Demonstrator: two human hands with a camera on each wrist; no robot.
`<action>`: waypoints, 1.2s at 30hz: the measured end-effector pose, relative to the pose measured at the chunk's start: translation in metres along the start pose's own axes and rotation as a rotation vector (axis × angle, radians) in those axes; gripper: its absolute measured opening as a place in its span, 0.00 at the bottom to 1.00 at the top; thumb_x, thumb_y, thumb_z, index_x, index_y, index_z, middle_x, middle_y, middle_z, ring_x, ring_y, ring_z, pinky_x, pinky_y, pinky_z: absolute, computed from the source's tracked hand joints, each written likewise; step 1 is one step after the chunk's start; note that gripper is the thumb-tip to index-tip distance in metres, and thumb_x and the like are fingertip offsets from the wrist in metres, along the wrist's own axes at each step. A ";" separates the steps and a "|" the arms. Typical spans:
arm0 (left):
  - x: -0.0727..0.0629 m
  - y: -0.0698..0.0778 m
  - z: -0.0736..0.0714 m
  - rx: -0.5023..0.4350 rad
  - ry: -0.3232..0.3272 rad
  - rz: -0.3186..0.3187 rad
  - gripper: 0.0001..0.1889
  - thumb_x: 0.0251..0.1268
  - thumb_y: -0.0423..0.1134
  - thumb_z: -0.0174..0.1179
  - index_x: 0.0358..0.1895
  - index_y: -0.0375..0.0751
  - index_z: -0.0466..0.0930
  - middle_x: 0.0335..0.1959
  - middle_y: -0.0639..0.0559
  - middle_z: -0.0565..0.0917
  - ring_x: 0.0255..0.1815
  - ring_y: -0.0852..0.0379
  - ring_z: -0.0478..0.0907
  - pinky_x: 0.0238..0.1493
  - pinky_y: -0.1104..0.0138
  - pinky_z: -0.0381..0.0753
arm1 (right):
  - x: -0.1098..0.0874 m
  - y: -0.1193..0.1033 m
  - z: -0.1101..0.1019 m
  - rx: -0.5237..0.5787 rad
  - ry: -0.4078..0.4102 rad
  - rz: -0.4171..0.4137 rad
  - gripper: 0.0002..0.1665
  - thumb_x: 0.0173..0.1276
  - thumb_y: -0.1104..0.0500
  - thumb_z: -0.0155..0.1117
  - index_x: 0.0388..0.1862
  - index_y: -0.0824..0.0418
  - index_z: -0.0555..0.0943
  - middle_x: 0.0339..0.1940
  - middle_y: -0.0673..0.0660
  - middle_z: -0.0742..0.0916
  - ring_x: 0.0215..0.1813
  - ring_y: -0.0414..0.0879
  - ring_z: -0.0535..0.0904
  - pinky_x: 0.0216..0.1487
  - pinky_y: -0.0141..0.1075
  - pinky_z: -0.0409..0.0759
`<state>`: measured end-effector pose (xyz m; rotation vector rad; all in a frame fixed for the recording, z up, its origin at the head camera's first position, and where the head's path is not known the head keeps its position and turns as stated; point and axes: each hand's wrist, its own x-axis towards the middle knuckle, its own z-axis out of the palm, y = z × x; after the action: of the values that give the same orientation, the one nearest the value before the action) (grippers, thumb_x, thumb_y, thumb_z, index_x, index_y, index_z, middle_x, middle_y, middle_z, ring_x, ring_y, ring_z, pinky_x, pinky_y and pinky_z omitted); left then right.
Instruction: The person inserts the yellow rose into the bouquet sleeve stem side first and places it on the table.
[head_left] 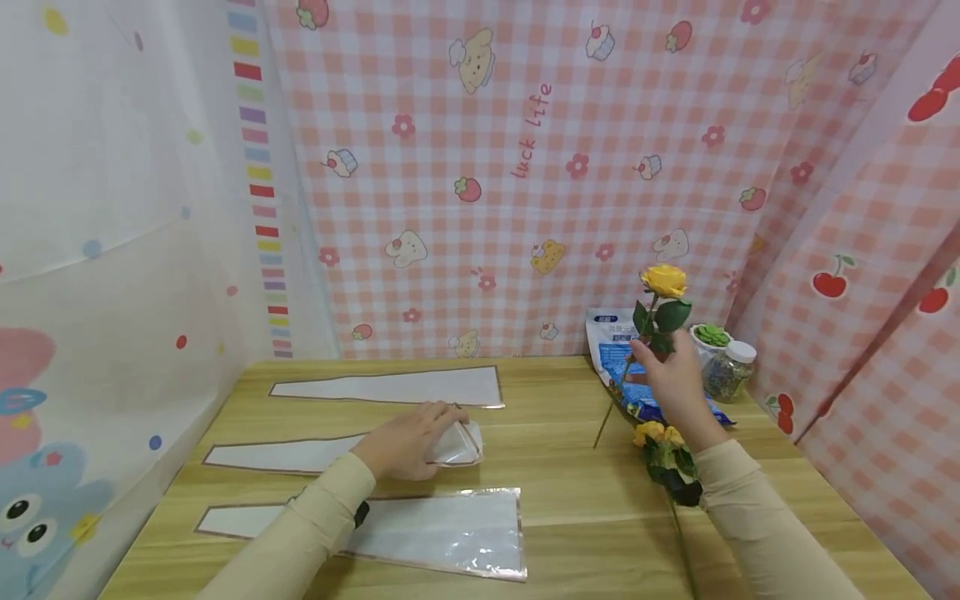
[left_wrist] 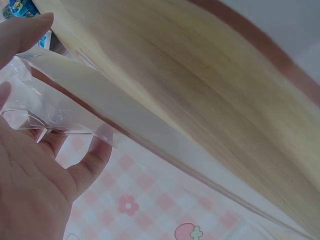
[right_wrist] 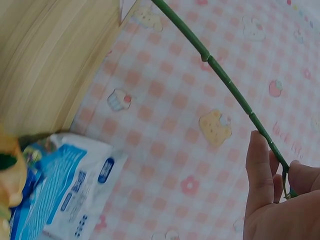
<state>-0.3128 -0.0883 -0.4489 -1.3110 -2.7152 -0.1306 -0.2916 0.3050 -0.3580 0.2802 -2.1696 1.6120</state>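
Observation:
My right hand [head_left: 675,383] pinches the green stem of a yellow rose [head_left: 664,282] just below its leaves. The bloom points up and the bare stem slants down to the left over the table; the right wrist view shows fingers and thumb closed on that stem [right_wrist: 230,85]. With my left hand [head_left: 407,440] I hold the wide end of the middle clear flower sleeve [head_left: 281,455]. In the left wrist view, thumb and fingers stand on either side of the sleeve's mouth [left_wrist: 65,100], which is spread apart, its brown-edged film bulging.
Another flower sleeve [head_left: 442,387] lies behind, and one [head_left: 450,529] lies in front. A second yellow rose [head_left: 663,450] lies on the right of the wooden table [head_left: 562,533]. Behind my right hand are a blue-white bag [head_left: 609,333], a jar [head_left: 731,373] and a potted succulent [head_left: 711,335].

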 end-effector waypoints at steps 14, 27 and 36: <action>0.003 0.002 -0.002 0.011 0.001 0.010 0.42 0.55 0.45 0.73 0.73 0.48 0.61 0.61 0.47 0.73 0.58 0.53 0.74 0.57 0.59 0.81 | 0.005 -0.009 0.046 0.038 -0.041 -0.012 0.27 0.79 0.60 0.56 0.72 0.62 0.63 0.49 0.62 0.76 0.45 0.48 0.81 0.39 0.52 0.88; 0.006 0.002 -0.001 0.006 0.006 0.025 0.42 0.55 0.45 0.73 0.73 0.48 0.61 0.61 0.48 0.73 0.58 0.53 0.74 0.60 0.59 0.79 | 0.004 -0.015 0.073 0.094 -0.040 -0.030 0.29 0.78 0.61 0.57 0.74 0.60 0.62 0.53 0.66 0.75 0.47 0.47 0.80 0.40 0.47 0.88; 0.007 0.005 0.000 0.010 0.007 0.030 0.42 0.55 0.45 0.73 0.73 0.48 0.62 0.62 0.48 0.73 0.59 0.53 0.73 0.61 0.59 0.79 | 0.001 -0.013 0.090 0.165 -0.021 -0.053 0.27 0.78 0.63 0.57 0.70 0.60 0.61 0.49 0.62 0.77 0.44 0.47 0.82 0.40 0.50 0.88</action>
<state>-0.3137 -0.0798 -0.4475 -1.3448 -2.6861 -0.1176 -0.3062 0.2157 -0.3676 0.4025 -2.0290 1.7678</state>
